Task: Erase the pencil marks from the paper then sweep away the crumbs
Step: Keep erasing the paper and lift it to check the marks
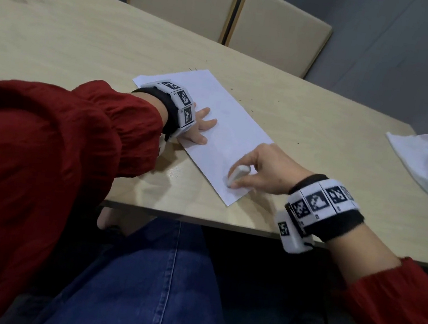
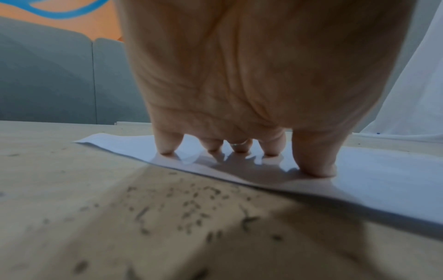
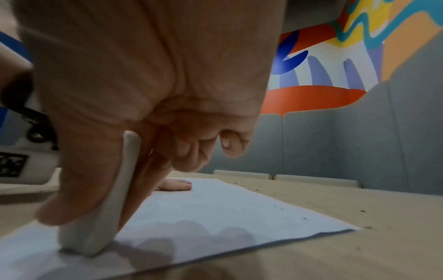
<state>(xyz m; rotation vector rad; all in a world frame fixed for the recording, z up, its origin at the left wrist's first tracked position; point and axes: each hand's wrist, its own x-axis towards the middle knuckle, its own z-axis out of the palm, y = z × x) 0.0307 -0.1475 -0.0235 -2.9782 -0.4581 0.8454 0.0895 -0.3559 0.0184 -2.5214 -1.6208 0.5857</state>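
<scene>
Your right hand [image 1: 264,169] pinches the soft white eraser [image 1: 237,175]; left hand [image 1: 199,125], fingers splayed flat, pins the thin, crease-prone white paper sheet [image 1: 229,125].

office meeting nook | wall mural [image 3: 359,47] | grey partition panels [image 3: 359,142] | table [image 1: 86,45]

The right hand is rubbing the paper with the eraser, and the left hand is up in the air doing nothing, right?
Not quite. The left hand isn't in the air: its fingertips press the paper flat on the table, as the left wrist view shows. The right hand does hold the eraser on the paper.
</scene>
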